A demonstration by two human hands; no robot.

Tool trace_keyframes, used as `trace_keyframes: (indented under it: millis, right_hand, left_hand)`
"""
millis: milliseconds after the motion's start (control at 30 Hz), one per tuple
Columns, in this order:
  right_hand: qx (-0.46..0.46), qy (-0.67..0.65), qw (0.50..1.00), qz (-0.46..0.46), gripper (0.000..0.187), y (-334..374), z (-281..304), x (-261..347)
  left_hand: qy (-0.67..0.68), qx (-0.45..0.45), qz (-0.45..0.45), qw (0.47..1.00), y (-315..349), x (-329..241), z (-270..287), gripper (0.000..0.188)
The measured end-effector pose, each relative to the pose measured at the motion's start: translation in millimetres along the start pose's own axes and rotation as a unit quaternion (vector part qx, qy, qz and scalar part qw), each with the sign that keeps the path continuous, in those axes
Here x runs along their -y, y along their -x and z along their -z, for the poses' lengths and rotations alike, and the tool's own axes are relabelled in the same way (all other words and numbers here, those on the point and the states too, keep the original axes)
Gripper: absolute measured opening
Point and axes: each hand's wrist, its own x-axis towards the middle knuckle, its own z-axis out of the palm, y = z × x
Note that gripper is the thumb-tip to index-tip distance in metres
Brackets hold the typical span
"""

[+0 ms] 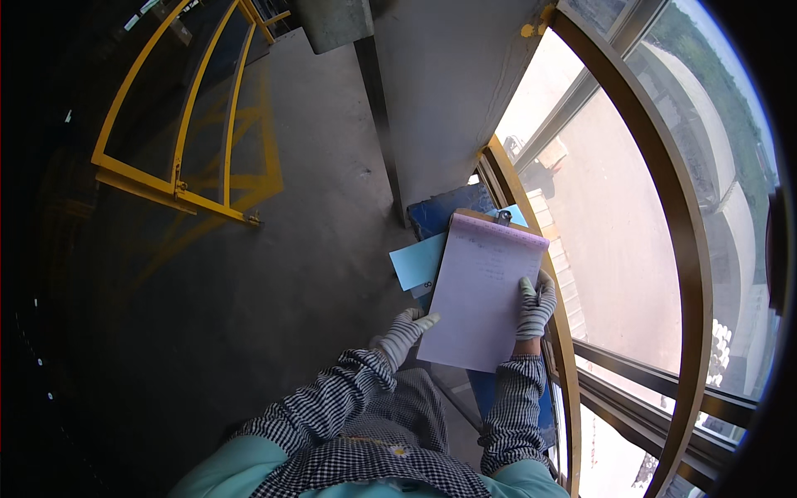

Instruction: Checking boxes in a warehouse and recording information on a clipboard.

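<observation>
A clipboard (471,215) with a metal clip (504,217) at its far end bears a pad of pinkish-white paper (477,311) with faint handwriting near the top. My left hand (405,332), in a striped work glove, grips the near left edge, its thumb lying on the sheet. Around the right edge my right hand (535,309), gloved the same way, is closed with the thumb on top. The fingers under the board are hidden. A light-blue sheet (418,260) sticks out beyond the left side of the clipboard.
Beneath the clipboard is a blue surface (444,209). A grey pillar (440,100) rises just past it. Along my right curves a window frame (693,249) with bright glass. A yellow metal gate (178,166) stands at the far left on the grey floor (324,191).
</observation>
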Motion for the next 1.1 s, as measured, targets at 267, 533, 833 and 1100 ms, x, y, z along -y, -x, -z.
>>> trace_keyframes:
  millis: [267,533,833,1100]
  right_hand:
    - [0.025,-0.169,0.985,-0.027,0.040,95.2,14.0,122.3]
    - [0.123,-0.008,0.982,0.144,0.054,211.2,-27.2,218.2]
    - [0.372,-0.190,0.898,0.141,0.037,426.6,-251.3,275.6]
    - [0.618,-0.181,0.752,0.143,0.052,632.2,-493.9,298.6]
  left_hand:
    - [-0.003,0.223,-0.129,0.966,89.2,-28.9,5.0,0.053]
    - [-0.028,0.170,-0.239,0.956,197.4,-12.1,110.6,0.052]
    - [0.230,0.102,-0.314,0.916,337.0,80.7,381.7,0.040]
    - [0.213,-0.142,-0.433,0.864,460.5,158.4,630.7,0.037]
